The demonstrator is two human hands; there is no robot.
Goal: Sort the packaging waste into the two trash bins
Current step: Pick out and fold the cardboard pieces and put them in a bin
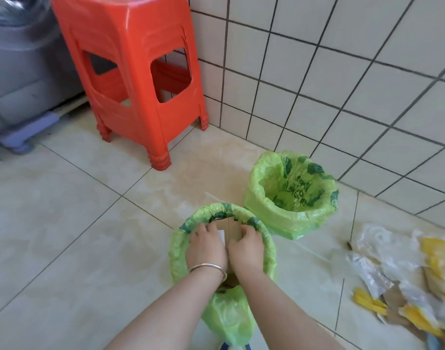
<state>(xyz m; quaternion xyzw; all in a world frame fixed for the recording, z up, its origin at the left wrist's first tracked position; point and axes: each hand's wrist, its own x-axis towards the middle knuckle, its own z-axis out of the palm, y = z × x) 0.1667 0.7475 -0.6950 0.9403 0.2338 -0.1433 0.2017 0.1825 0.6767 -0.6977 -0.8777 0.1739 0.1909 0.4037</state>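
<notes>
Both hands are working inside the near bin (222, 248), which is lined with a green bag. The left hand (206, 246) and right hand (245, 246) are lying side by side, nearly touching, fingers curling down over the top of a piece of brown cardboard (232, 227) that is standing in the bin's mouth. Both appear to be gripping or pressing it; how tightly the fingers are closing cannot be told, as their tips are hidden behind the cardboard. A metal bangle (208, 268) is sitting on the left wrist.

Just beyond the grip and to its right, the second bin (291, 195) is standing with its green liner open, its folded-over liner touching or just beside the near bin's rim. Well to the right of the hands, a loose pile of packaging waste (403, 281) is lying on the floor: clear plastic film, yellow pieces and brown card scraps, overlapping one another. Below the grip, slack green liner is hanging down the near bin's side between the forearms.

Far ahead and left of the hands, red plastic stools (130, 72), stacked, are standing in the corner, with a grey appliance (22, 72) on a lilac base beside them. The floor (77, 223) is showing pale glossy tiles; the wall (342, 72) is carrying white square tiles with dark grout.
</notes>
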